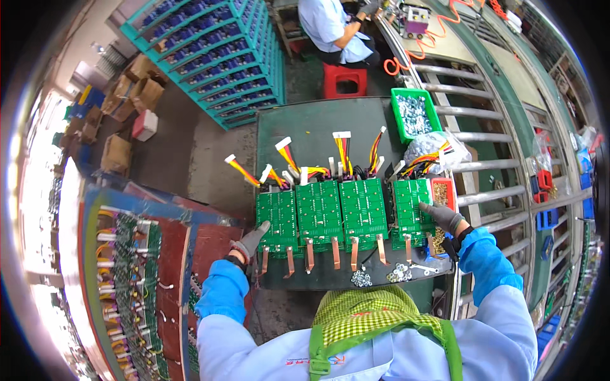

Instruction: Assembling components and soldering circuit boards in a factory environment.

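Observation:
Several green circuit boards stand in a row on a dark work table (298, 120). Copper strips (336, 254) stick out at their near ends, and red, yellow and black wires with white connectors (284, 143) rise from the far ends. In a grey glove, my left hand (252, 241) grips the left edge of the leftmost board (277, 216), thumb on top. The rightmost board (406, 198) sits apart across a narrow gap. My gloved right hand (445, 217) holds its right side, thumb on its face; the other fingers are partly hidden.
Nuts (361, 279) and a wrench (424, 268) lie along the near edge. To the right are a red tray (452, 193) of brass parts, a green bin (395, 117) and a plastic bag (460, 152). A roller conveyor (486, 165) runs alongside. A co-worker (333, 32) sits beyond.

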Motion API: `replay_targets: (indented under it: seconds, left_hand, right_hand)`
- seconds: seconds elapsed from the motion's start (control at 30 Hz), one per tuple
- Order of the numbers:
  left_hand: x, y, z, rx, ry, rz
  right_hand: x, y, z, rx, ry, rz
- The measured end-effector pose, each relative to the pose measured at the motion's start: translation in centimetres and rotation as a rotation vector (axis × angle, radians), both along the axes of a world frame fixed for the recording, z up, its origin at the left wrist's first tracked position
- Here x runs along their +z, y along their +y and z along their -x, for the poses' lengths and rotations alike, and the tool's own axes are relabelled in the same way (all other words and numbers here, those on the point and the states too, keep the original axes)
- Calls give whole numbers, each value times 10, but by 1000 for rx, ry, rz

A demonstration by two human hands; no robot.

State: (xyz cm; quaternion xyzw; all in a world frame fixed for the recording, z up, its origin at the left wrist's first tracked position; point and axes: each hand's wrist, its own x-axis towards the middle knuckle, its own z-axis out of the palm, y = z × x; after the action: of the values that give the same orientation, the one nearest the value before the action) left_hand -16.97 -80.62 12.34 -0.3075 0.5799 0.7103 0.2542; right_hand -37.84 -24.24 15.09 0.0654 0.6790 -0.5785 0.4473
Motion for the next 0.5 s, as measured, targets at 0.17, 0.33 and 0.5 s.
replay_targets:
  seconds: [0.17,0.33,0.5]
  left_hand:
    - [15,-32,18,-447,-453,131]
    - [13,-38,40,-360,-241,1]
    - [1,-19,36,-115,-102,-259]
  right_hand:
    - [-2,-3,9,53,-33,-80]
    - [9,-12,18,98,-120,-67]
    - [1,-32,15,226,42,14]
